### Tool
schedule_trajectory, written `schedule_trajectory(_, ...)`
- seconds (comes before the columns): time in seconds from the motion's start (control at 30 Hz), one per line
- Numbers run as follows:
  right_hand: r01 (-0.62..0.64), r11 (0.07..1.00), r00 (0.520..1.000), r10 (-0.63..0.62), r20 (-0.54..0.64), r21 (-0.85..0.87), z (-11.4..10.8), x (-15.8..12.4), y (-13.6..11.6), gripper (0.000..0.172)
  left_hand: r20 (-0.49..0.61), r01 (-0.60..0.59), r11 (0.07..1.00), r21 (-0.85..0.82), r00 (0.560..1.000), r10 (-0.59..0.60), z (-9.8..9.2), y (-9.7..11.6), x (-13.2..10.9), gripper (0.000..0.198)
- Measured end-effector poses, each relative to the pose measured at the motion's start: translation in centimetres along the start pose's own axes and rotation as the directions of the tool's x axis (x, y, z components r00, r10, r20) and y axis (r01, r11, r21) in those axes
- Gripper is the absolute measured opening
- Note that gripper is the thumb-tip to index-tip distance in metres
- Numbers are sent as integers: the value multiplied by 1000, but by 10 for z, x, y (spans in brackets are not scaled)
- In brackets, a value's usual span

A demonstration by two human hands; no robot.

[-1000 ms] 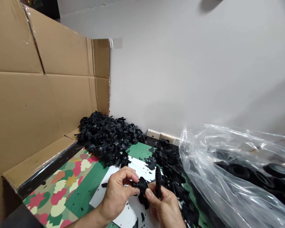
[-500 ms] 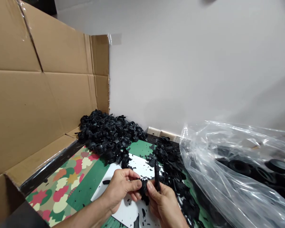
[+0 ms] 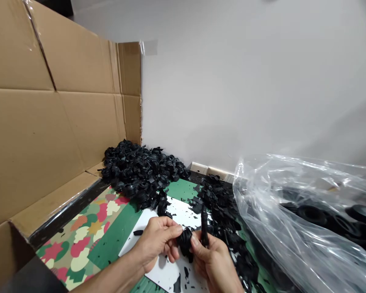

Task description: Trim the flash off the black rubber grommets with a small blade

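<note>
A black ribbed rubber bellows (image 3: 185,241) is held between my hands above a white board (image 3: 152,266). My left hand (image 3: 161,240) pinches its left side between thumb and fingers. My right hand (image 3: 209,256) is closed, with its thumb against the bellows' right side. A slim black stick-shaped tool (image 3: 204,224) stands up out of my right hand, between thumb and forefinger; its lower end is hidden in the grip. Black rubber scraps (image 3: 186,272) lie on the board below my hands.
A heap of black ribbed rubber parts (image 3: 140,167) lies at the back left, beside a cardboard wall (image 3: 79,122). Rubber trimmings (image 3: 222,203) are piled right of the board. A clear plastic bag (image 3: 262,219) at the right holds more black rubber parts.
The bellows now shows more of its ribbed side between my fingers, as if turned slightly. Both hands keep their hold, and the view has shifted a little.
</note>
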State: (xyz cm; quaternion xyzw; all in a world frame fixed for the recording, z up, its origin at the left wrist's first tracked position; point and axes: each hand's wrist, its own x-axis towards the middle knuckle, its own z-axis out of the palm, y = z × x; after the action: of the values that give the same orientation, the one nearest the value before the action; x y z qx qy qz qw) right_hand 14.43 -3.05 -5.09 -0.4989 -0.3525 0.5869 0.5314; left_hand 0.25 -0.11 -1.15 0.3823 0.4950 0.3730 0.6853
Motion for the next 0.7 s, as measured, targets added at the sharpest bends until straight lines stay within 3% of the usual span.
schedule_trajectory(0.33,-51,996,999,50,16,79,6,-4,-8,45,49,13,1000,12,999,-13,-1,-1,2,31)
schedule_trajectory(0.7,25,991,999,-22,-26,129,22,-12,-21,45,137,-147,987,57,981,138,-3,7,0,34)
